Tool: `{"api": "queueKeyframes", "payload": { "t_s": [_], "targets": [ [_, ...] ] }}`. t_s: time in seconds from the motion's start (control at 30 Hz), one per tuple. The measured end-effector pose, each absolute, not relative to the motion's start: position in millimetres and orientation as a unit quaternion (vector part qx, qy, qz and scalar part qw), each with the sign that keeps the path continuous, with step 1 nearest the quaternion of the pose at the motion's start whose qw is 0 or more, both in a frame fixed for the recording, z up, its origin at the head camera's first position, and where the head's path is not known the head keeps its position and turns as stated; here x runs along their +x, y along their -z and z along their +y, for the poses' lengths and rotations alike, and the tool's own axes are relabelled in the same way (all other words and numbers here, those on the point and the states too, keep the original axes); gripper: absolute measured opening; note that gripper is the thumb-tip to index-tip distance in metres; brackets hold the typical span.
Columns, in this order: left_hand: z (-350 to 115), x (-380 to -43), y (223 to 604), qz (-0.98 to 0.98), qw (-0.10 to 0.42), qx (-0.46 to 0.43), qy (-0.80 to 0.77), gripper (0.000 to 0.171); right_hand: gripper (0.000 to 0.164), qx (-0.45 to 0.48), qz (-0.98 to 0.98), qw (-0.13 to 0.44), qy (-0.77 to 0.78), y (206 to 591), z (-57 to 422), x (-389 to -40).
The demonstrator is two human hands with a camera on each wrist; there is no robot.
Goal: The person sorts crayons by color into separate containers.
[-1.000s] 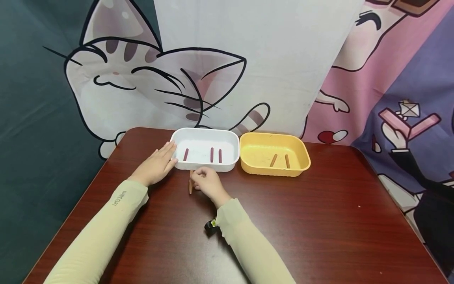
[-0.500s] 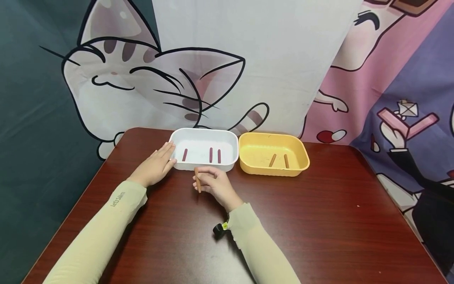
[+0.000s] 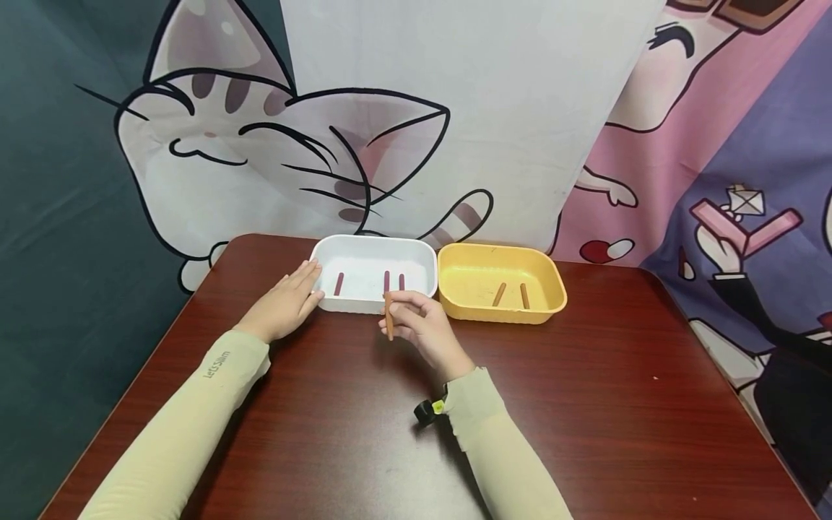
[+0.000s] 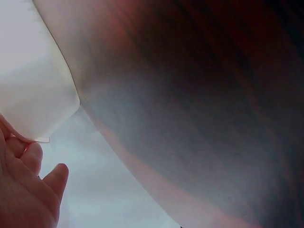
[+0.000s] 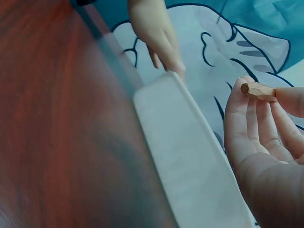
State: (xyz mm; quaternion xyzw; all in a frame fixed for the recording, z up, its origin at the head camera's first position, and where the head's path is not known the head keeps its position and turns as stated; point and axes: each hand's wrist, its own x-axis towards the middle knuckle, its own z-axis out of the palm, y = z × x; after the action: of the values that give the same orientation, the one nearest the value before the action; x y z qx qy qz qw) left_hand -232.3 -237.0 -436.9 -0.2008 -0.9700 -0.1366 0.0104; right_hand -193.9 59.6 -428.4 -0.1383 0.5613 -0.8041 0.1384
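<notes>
My right hand (image 3: pixel 425 328) pinches a short orange-brown stick (image 3: pixel 389 318) between thumb and fingers, just in front of the white tray (image 3: pixel 377 306). In the right wrist view the stick (image 5: pixel 259 91) shows its blunt end and flat-sided surface. Several fingers of that hand extend behind it. My left hand (image 3: pixel 281 303) rests with straight fingers against the left end of the white tray. Inside this tray lie three dark red sticks (image 3: pixel 339 284), apart from each other. The yellow tray (image 3: pixel 500 313) holds two orange-brown sticks (image 3: pixel 525 295).
The two trays stand side by side near the back edge of the dark red-brown table (image 3: pixel 617 404). Behind them hangs a cloth (image 3: pixel 520 108) printed with cartoon animals. A small black camera (image 3: pixel 425 412) sits at my right wrist.
My right hand has lifted the orange-brown stick from in front of the white tray and carried it to the right. My left hand has stayed against the tray.
</notes>
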Motion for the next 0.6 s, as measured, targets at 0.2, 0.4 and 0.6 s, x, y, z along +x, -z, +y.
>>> {"api": "queueKeyframes", "payload": {
  "t_s": [0.2,0.4,0.6],
  "targets": [
    [-236.2,-231.4,437.2,-0.971,0.013,-0.202,0.128,0.066,0.027,-0.119,0.580,0.100,0.799,417.2,83.8,-202.5],
    [-235.0,-230.4,434.2,-0.973,0.008,-0.198,0.114,0.064,0.029,-0.089,0.607,0.058,0.788,410.3,112.6,-216.8],
    [-235.2,-230.9,435.0,-0.974,0.013,-0.200,0.107,0.065,0.031,-0.056,0.654,0.011,0.754,404.3,140.2,-233.2]
  ]
}}
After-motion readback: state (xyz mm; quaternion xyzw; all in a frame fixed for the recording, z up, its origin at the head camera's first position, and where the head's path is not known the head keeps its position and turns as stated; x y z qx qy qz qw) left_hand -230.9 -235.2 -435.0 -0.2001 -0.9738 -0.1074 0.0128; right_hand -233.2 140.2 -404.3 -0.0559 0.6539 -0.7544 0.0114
